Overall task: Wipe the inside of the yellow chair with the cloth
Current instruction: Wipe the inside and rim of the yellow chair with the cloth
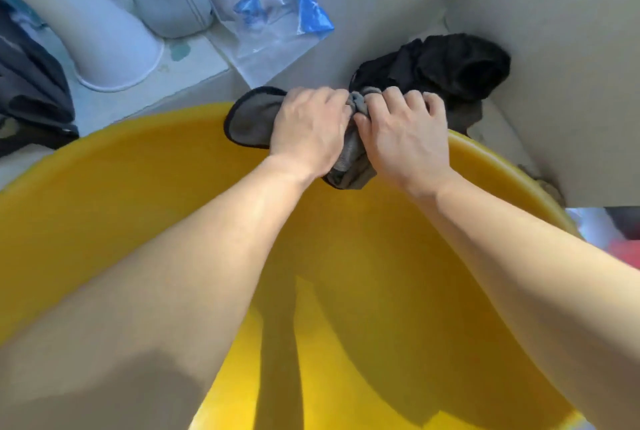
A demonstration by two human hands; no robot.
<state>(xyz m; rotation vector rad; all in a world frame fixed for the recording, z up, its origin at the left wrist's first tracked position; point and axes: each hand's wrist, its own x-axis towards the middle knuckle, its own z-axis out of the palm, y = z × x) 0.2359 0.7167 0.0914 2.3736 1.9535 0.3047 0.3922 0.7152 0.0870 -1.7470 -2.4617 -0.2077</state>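
The yellow chair (131,194) fills the lower frame as a deep, rounded shell, and I look down into it. A grey cloth (251,118) with a dark border lies over its far rim. My left hand (308,124) grips the cloth's left part, its flat end sticking out to the left. Right beside it, my right hand (405,131) grips the bunched middle of the cloth, and a tail hangs down between my wrists. Both forearms reach across the chair's hollow.
A black garment (446,66) is heaped behind the chair's rim against a pale wall corner. At the far left lie a clear and blue plastic bag (277,14), a grey slipper (176,10), a white cone-shaped object (104,38) and dark clothing (31,93).
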